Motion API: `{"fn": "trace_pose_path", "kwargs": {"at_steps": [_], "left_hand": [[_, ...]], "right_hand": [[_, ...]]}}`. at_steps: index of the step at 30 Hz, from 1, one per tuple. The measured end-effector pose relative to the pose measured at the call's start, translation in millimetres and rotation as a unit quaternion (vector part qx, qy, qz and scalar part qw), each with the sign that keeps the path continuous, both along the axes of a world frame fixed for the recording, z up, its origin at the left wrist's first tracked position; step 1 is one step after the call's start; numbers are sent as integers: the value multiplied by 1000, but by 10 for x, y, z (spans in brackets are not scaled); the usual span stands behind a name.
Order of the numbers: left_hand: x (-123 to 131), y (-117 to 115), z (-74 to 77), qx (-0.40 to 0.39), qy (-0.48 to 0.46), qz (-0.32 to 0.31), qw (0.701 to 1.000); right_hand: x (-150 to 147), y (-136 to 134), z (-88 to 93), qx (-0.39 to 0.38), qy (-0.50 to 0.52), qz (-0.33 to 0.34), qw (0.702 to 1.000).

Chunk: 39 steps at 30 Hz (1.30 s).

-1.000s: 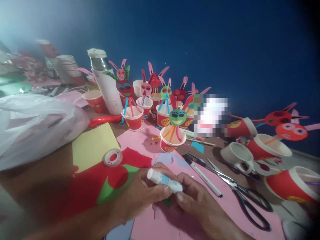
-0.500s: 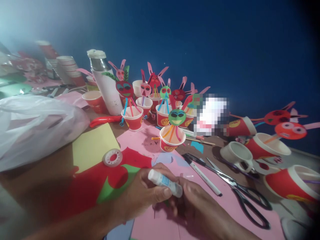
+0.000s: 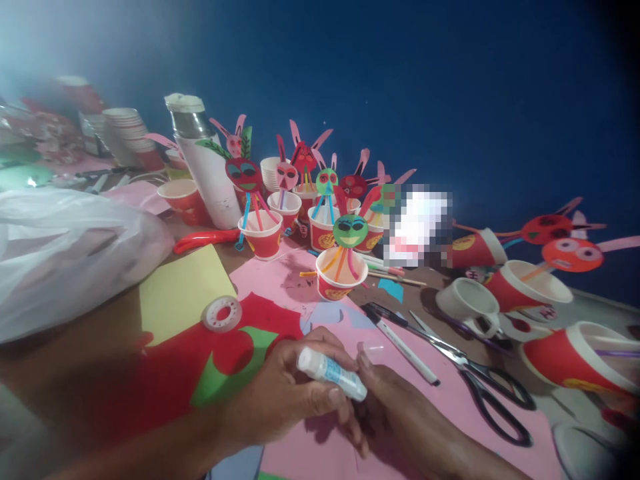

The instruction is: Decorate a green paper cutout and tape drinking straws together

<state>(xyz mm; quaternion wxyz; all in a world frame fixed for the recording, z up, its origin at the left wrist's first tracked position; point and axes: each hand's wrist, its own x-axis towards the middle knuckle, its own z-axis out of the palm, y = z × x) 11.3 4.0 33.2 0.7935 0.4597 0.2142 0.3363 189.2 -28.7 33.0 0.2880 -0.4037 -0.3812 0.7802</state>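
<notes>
**White tube in hand; several cup figures standing, loose paper remaining**

Inspection finds the two hands close together over the pink sheet [image 3: 305, 457], toward the near edge of the tabletop [image 3: 120, 320]. The left hand [image 3: 295, 387] is clamped around the white tube [image 3: 333, 375], apparently glue, its thumb along the side. The tube is tilted, with the lower end toward the right hand [image 3: 393, 403]. That hand is at or just beside the lower end; whether it grips anything cannot be told. Whether the tube is capped is likewise not determined.

Work judged done: toward the far edge, a group of figures stands in red cups, each with a paper face and straws. The nearest, a green face [image 3: 350, 230] with red ears, appears complete. More are placed along the right edge, including an orange face [image 3: 573, 255].

Work judged outstanding: left of the hands, red paper [image 3: 165, 383] and green paper [image 3: 215, 383] lie loose, with no cup or straw attached. A yellow sheet [image 3: 183, 293] beyond them appears uncut. No glued piece is visible in the hands, so the present step looks like an early one.

Tools noted: the scissors [image 3: 463, 360] and pen [image 3: 407, 350] lie right of the hands, both unheld; the tape roll [image 3: 213, 320] rests to the left.
</notes>
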Motion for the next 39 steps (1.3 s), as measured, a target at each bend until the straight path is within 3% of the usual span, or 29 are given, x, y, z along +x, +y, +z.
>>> {"fn": "trace_pose_path", "kwargs": {"at_steps": [3,8,12,17,21,24,27,31,39], "left_hand": [[3,-4,-6,13,6,21,1000],[-26,0,-87,13,61,75,995],[-22,3,-122,3,66,58,996],[20,7,-97,2,-23,38,999],[-5,15,-117,1,59,81,995],[-45,55,-101,-6,67,106,992],[-86,125,-30,14,75,162,984],[-113,207,46,85,207,171,959],[-91,247,-27,250,394,186,865]], "right_hand": [[-29,-6,13,27,-5,-19,999],[-110,-29,23,63,37,-143,987],[-78,-31,26,65,22,-104,992],[-40,6,19,25,15,-29,999],[-58,-3,24,96,-66,-113,987],[-4,0,71,128,-127,-145,973],[122,52,143,204,-225,-136,943],[282,154,202,292,-346,-97,886],[403,192,167,451,-471,105,751]]}}
